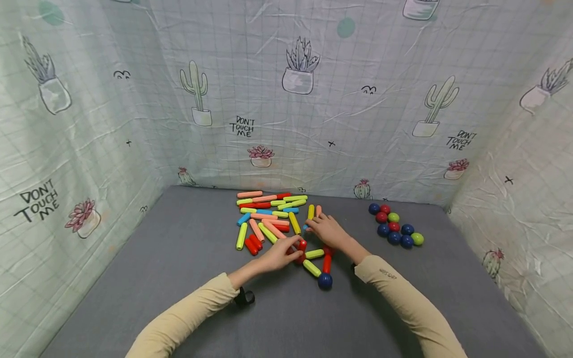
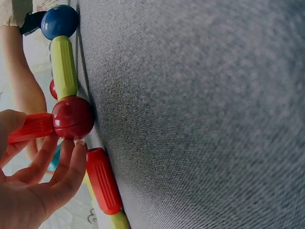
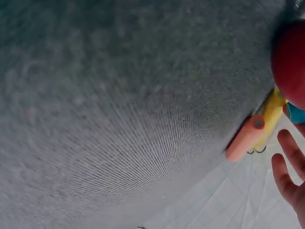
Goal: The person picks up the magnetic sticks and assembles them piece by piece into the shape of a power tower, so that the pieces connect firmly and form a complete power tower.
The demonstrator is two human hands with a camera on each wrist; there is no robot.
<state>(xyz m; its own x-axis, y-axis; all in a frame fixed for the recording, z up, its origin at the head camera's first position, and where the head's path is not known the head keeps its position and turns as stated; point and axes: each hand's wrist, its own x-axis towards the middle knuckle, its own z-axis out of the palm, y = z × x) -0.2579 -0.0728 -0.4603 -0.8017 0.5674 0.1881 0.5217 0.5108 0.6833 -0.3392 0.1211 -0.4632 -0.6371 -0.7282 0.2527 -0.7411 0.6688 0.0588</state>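
My left hand (image 1: 283, 252) grips an upright red rod (image 2: 35, 126) that stands on a red ball (image 2: 74, 118), its fingertips against the ball. That ball is one corner of a flat triangle. Yellow-green rods (image 1: 312, 268) run from it to a blue ball (image 1: 325, 281) and to a second red ball (image 3: 291, 64). A red rod (image 1: 327, 264) forms the third side. Beyond the triangle, my right hand (image 1: 330, 231) pinches a short blue rod (image 3: 295, 113), partly hidden by its fingers. A yellow rod (image 1: 311, 212) and a salmon rod (image 1: 319, 211) lie just past it.
Several loose rods (image 1: 264, 205) in salmon, red, yellow-green and blue lie at the back, left of my hands. Blue, red and green balls (image 1: 394, 238) are grouped at the right. A printed cloth (image 1: 268, 109) walls the grey table (image 1: 197, 248) at the back and sides.
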